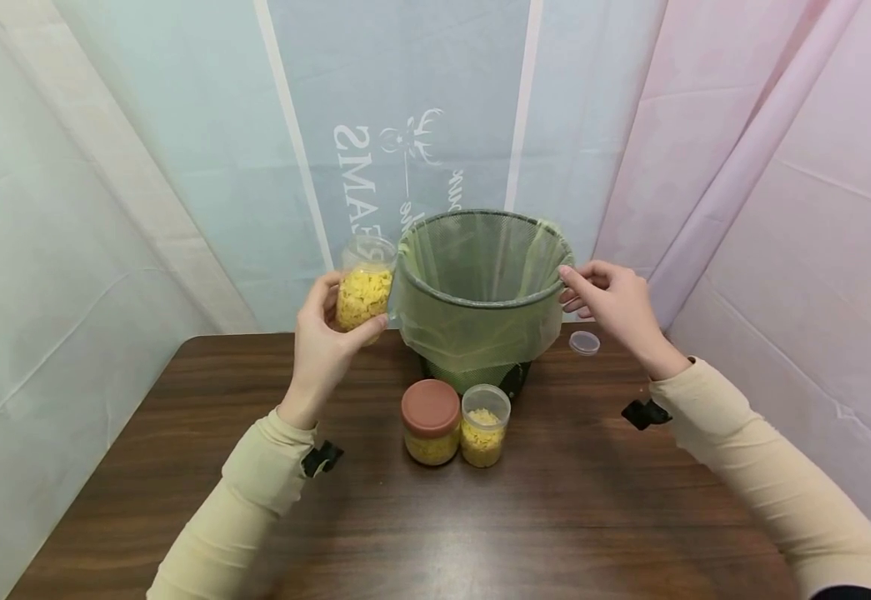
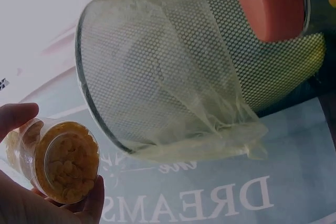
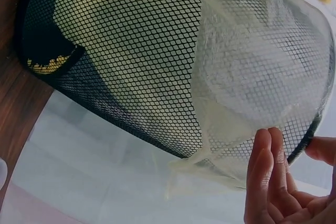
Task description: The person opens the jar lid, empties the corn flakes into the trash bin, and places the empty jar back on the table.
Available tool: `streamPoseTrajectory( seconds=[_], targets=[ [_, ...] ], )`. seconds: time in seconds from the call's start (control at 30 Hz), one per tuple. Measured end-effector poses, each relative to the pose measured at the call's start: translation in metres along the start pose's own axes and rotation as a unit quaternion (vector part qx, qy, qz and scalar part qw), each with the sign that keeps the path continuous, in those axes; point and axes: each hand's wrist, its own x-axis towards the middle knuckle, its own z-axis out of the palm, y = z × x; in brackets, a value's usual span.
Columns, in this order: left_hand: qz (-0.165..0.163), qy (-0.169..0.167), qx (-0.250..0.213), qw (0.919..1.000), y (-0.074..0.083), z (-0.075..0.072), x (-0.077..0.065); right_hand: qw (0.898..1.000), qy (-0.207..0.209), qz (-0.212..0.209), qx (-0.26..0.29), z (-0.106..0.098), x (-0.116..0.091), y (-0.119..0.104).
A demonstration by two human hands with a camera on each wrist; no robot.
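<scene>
A person's left hand (image 1: 322,342) grips a clear jar (image 1: 370,252) of yellow flakes (image 1: 363,296), left of centre in the frame, just beside the left edge of a lined bin (image 1: 480,333). The jar's long axis runs nearly upright, its top leaning slightly right. The right hand (image 1: 615,307), farther from the jar, pinches the bin's right edge. Behind, the backdrop (image 1: 405,67) carries "DREAMS" in mirror writing; no label on the jar is readable.

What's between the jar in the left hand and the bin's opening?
Only the bin's left rim, beside the held jar. Nothing else visible blocks it; the red-lidded jar stands in front of the bin.
</scene>
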Motion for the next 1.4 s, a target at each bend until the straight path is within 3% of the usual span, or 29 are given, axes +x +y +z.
streamPoseTrajectory(
  seconds=[0.17,0.43,0.8,1.03,1.4],
  targets=[
    [0.007,-0.01,0.02,0.9997,0.002,-0.001,0.008,0.999,-0.029,0.028,0.02,-0.002,0.001,-0.003],
    [0.021,-0.012,0.045,0.9987,0.002,0.0,0.017,0.998,-0.053,0.017,0.014,-0.002,0.003,-0.006],
    [0.034,-0.012,0.111,0.9931,0.001,-0.002,0.026,0.998,-0.058,0.028,0.019,-0.001,0.004,-0.001],
    [0.022,-0.014,0.087,0.9958,0.002,-0.002,0.03,0.998,-0.056,0.033,0.024,-0.001,0.003,-0.002],
    [0.049,-0.011,0.092,0.9945,0.007,-0.003,0.035,0.998,-0.051,0.038,0.021,0.0,0.004,-0.004]
  ],
)
